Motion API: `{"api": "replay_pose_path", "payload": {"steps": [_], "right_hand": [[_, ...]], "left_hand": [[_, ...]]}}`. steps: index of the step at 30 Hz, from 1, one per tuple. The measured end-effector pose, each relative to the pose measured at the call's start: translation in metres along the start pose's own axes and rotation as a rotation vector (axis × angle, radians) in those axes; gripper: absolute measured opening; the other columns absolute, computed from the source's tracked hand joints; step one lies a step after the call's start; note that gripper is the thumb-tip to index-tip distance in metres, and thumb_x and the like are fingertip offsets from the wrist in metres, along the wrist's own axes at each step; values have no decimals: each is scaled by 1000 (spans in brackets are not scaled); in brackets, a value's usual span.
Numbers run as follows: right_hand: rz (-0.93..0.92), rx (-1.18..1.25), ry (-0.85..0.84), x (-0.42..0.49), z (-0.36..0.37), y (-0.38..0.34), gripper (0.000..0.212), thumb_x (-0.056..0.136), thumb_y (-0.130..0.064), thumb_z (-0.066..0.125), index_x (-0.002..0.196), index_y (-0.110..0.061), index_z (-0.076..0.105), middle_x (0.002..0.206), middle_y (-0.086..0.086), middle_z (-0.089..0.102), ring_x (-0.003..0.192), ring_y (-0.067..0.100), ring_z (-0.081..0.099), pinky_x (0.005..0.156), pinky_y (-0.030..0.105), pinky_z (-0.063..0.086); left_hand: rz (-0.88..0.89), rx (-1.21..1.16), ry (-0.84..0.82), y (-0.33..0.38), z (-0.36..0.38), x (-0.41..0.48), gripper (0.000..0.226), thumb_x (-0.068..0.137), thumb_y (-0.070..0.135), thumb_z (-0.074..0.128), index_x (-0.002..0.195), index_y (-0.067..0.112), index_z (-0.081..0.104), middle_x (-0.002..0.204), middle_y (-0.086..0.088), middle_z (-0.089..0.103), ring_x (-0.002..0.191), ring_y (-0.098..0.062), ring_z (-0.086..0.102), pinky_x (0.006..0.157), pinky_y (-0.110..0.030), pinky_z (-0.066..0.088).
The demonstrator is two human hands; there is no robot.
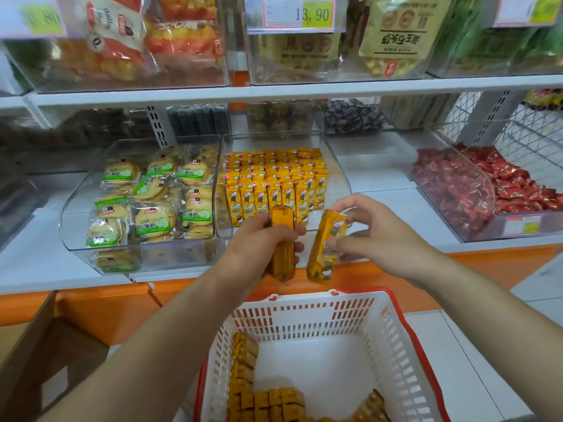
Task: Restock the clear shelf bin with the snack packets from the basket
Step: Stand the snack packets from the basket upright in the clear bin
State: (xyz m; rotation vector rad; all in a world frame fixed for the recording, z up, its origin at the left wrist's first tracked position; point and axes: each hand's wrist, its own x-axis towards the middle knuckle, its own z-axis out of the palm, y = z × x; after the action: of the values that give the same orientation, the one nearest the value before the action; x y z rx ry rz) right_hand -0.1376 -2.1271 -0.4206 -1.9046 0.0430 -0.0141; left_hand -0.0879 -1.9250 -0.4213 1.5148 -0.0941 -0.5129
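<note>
My left hand (259,242) grips a small stack of yellow snack packets (281,257), held upright in front of the clear shelf bin (335,169). My right hand (374,233) pinches a single yellow packet (324,248) beside that stack. Rows of the same yellow packets (274,178) stand upright in the bin and fill most of it. Below my arms sits a white basket with red rim (393,357); more yellow packets (243,360) lie along its left side and bottom edge.
A clear bin of green-labelled biscuits (152,202) stands left of the yellow bin, a bin of red sweets (475,190) to the right. An upper shelf carries more bins and a price tag (298,13). A cardboard box (45,360) sits at lower left.
</note>
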Motion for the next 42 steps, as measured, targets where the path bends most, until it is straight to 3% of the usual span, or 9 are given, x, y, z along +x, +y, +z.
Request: {"api": "replay_pose_path", "payload": {"steps": [2, 8, 15, 20, 28, 32, 36, 39, 42], "right_hand": [[-61, -111, 97, 8, -9, -3, 34, 78, -2, 80, 99, -20, 61, 105, 5, 68, 71, 23, 64, 78, 47, 55], [-146, -536, 231, 63, -30, -15, 34, 72, -14, 87, 81, -30, 58, 70, -14, 67, 61, 3, 66, 57, 25, 46], [-118, -992, 105, 141, -35, -9, 34, 73, -34, 87, 89, -35, 57, 94, -5, 65, 97, 24, 61, 85, 43, 53], [-104, -1181, 54, 180, -26, 1, 35, 76, -33, 85, 105, -26, 67, 111, 2, 70, 108, 27, 61, 92, 42, 50], [-30, -1541, -82, 198, -10, 10, 35, 81, -43, 76, 113, -34, 65, 116, -3, 65, 113, 23, 58, 95, 40, 38], [-98, -1666, -23, 190, -11, 5, 32, 83, -38, 73, 112, -26, 67, 118, 2, 62, 115, 25, 56, 96, 41, 42], [-139, -1365, 106, 157, -22, -11, 52, 81, -41, 75, 129, -26, 62, 128, 3, 60, 122, 28, 52, 99, 41, 44], [-221, -923, 172, 109, -22, -20, 39, 79, -40, 78, 114, -25, 68, 107, -5, 67, 101, 14, 61, 84, 32, 48], [-190, -391, 56, 58, -2, -26, 25, 79, -41, 76, 102, -32, 69, 90, -11, 71, 79, 7, 67, 69, 21, 48]], "left_hand": [[25, 40, -12, 0, -7, 2, 16, 96, -3, 60, 104, 7, 69, 108, -12, 76, 86, -20, 74, 76, -45, 62], [101, 87, 8, 2, -31, 5, 13, 96, 6, 65, 106, 14, 69, 99, -1, 79, 93, -18, 76, 58, -34, 58], [105, 67, 61, 4, -43, 10, 13, 95, 6, 66, 101, 16, 72, 98, -2, 79, 93, -22, 76, 61, -37, 56], [78, 60, 50, 1, -47, 16, 16, 97, 10, 66, 96, 24, 73, 95, 0, 80, 91, -20, 76, 63, -40, 61], [71, 32, 43, 0, -47, 20, 14, 95, 11, 68, 95, 23, 74, 96, 1, 80, 91, -22, 77, 70, -45, 63], [80, -5, 31, -1, -45, 15, 9, 95, 18, 70, 101, 24, 73, 95, 0, 79, 84, -23, 78, 60, -33, 61], [82, 2, 32, -2, -44, 12, 11, 94, 28, 72, 105, 27, 69, 93, -2, 78, 80, -23, 78, 59, -30, 60], [93, 90, 39, -2, -39, 11, 25, 91, 35, 73, 114, 24, 68, 97, -3, 78, 81, -22, 77, 64, -32, 60], [91, 155, 22, -2, -27, 7, 34, 88, 33, 77, 117, 17, 67, 100, -10, 77, 79, -23, 77, 67, -37, 63]]}}
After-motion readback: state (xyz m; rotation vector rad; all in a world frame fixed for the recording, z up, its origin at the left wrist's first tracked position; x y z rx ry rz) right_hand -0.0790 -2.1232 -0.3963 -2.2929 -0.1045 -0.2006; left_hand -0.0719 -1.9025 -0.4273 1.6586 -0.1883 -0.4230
